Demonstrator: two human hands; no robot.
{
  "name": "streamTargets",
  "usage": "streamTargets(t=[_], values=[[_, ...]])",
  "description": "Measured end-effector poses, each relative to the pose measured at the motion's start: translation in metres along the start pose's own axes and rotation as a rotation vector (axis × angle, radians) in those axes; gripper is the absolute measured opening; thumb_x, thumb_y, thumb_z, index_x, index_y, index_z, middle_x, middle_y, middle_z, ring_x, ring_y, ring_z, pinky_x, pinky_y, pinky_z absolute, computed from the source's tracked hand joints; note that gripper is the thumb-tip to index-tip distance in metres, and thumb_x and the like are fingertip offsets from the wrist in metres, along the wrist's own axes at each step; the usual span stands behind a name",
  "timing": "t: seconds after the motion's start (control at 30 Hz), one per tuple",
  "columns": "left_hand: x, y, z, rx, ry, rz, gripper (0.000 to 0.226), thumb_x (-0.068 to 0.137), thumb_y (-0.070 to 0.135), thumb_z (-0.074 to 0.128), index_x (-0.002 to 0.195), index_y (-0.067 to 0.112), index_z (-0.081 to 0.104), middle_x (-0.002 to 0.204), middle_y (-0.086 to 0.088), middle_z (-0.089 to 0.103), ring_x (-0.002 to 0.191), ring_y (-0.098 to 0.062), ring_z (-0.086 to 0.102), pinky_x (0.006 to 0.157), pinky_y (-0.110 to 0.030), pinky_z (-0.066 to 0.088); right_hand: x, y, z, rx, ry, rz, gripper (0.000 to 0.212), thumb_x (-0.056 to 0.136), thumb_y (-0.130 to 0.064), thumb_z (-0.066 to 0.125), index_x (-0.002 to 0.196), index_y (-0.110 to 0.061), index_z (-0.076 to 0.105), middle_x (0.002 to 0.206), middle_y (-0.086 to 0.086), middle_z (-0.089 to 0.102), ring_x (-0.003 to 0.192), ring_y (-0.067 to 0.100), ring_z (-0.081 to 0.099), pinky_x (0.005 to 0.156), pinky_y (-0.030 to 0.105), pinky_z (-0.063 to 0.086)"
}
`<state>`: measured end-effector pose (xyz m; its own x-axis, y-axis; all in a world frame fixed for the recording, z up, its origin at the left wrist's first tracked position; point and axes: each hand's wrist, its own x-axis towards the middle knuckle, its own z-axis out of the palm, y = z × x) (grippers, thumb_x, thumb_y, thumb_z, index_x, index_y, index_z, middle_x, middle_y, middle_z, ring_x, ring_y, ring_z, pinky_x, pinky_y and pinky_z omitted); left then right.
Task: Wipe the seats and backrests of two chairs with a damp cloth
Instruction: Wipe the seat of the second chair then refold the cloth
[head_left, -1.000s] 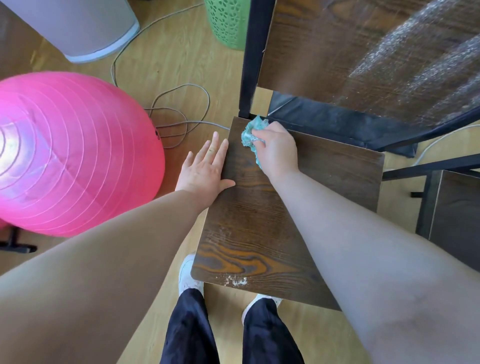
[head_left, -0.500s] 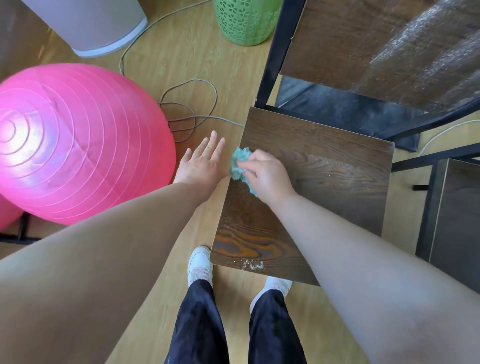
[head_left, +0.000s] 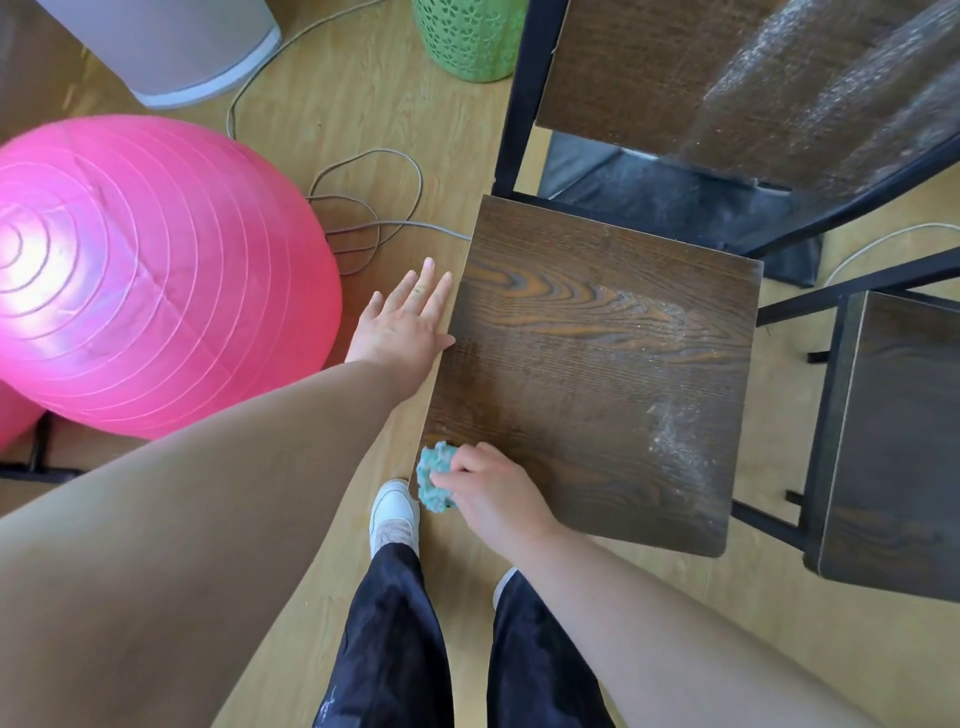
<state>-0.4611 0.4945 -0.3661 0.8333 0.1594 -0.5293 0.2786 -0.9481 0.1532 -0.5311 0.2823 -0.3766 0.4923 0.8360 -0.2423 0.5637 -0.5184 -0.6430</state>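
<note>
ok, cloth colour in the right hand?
Teal, a fluffy cloth, gripped by the right hand at the seat's near-left corner; head view.

The seat (head_left: 597, 364) is dark wood-grain board, slightly shiny toward its left edge, with a chalky dust film near its right edge. The backrest (head_left: 727, 78) has the same grain, hazy with dust. The frame (head_left: 511, 104) looks like matt black metal. The cloth (head_left: 434, 475) is fluffy teal stuff. The pink ball (head_left: 156, 275) is glossy and ribbed, and the floor (head_left: 337, 78) is smooth pale wood.
</note>
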Motion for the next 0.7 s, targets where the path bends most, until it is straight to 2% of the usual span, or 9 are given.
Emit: streamTargets(t=[0.07,0.13,0.23,0.3,0.37,0.47,0.53,0.6,0.7], values=[[0.003,0.007,0.001,-0.001,0.008,0.006,0.072,0.106,0.045,0.033,0.157,0.027,-0.014,0.164,0.003,-0.022,0.153,-0.018,-0.009,0.124,-0.045,0.01,-0.001,0.0,-0.006,0.02,-0.026,0.013,0.035,0.076,0.001,0.076,0.109,-0.011,0.075,0.091,0.004,0.063,0.083,0.026,0.057,0.065,0.034,0.057],[0.008,0.015,0.001,-0.002,0.012,0.004,0.073,0.105,0.047,0.035,0.158,0.027,-0.012,0.165,0.003,-0.02,0.154,-0.017,-0.008,0.124,-0.045,0.011,0.005,0.007,-0.027,0.048,0.027,0.043,0.027,0.081,-0.001,0.072,0.107,-0.01,0.075,0.093,0.008,0.062,0.084,0.028,0.057,0.07,0.035,0.055],[0.019,0.027,-0.003,0.006,0.011,0.0,0.075,0.104,0.049,0.037,0.158,0.028,-0.012,0.165,0.005,-0.019,0.153,-0.017,-0.008,0.124,-0.045,0.011,0.027,0.04,-0.081,0.169,0.283,0.219,0.017,0.089,-0.011,0.064,0.098,-0.011,0.078,0.087,0.008,0.059,0.077,0.026,0.056,0.069,0.031,0.046],[0.026,0.034,-0.006,0.02,0.011,0.001,0.076,0.104,0.049,0.037,0.157,0.029,-0.013,0.165,0.005,-0.02,0.153,-0.017,-0.008,0.124,-0.045,0.01,0.048,0.074,-0.122,0.135,0.426,0.309,0.016,0.089,-0.013,0.064,0.093,-0.008,0.078,0.088,0.008,0.06,0.079,0.025,0.058,0.071,0.03,0.045],[0.033,0.04,-0.008,0.03,0.01,0.0,0.075,0.104,0.049,0.036,0.157,0.03,-0.014,0.165,0.005,-0.021,0.153,-0.017,-0.009,0.124,-0.045,0.01,0.07,0.108,-0.163,0.107,0.502,0.39,0.014,0.09,-0.011,0.066,0.095,-0.005,0.077,0.093,0.007,0.059,0.085,0.022,0.059,0.074,0.019,0.04],[0.041,0.046,-0.012,0.04,0.0,-0.003,0.075,0.104,0.049,0.036,0.156,0.031,-0.016,0.164,0.005,-0.023,0.153,-0.017,-0.011,0.124,-0.045,0.008,0.099,0.151,-0.208,0.032,0.481,0.474,0.018,0.095,-0.015,0.064,0.106,-0.005,0.073,0.103,0.002,0.056,0.096,0.017,0.057,0.081,0.014,0.039],[0.046,0.049,-0.014,0.046,-0.003,-0.003,0.076,0.104,0.048,0.037,0.156,0.031,-0.016,0.164,0.005,-0.023,0.153,-0.017,-0.012,0.124,-0.045,0.007,0.115,0.174,-0.223,-0.021,0.457,0.501,0.022,0.096,-0.02,0.063,0.113,-0.008,0.071,0.105,-0.001,0.055,0.097,0.013,0.055,0.08,0.013,0.041],[0.049,0.05,-0.013,0.056,-0.005,-0.004,0.077,0.104,0.047,0.038,0.157,0.031,-0.016,0.164,0.004,-0.023,0.153,-0.017,-0.012,0.124,-0.045,0.007,0.123,0.187,-0.225,-0.038,0.43,0.534,0.024,0.096,-0.023,0.064,0.115,-0.01,0.07,0.107,-0.001,0.057,0.095,0.012,0.054,0.082,0.017,0.047],[0.051,0.049,-0.009,0.055,-0.004,-0.007,0.076,0.104,0.046,0.039,0.157,0.03,-0.014,0.164,0.004,-0.023,0.153,-0.016,-0.012,0.125,-0.044,0.007,0.118,0.185,-0.211,-0.061,0.4,0.54,0.025,0.098,-0.022,0.062,0.119,-0.01,0.069,0.117,0.004,0.06,0.099,0.013,0.055,0.086,0.021,0.047]])
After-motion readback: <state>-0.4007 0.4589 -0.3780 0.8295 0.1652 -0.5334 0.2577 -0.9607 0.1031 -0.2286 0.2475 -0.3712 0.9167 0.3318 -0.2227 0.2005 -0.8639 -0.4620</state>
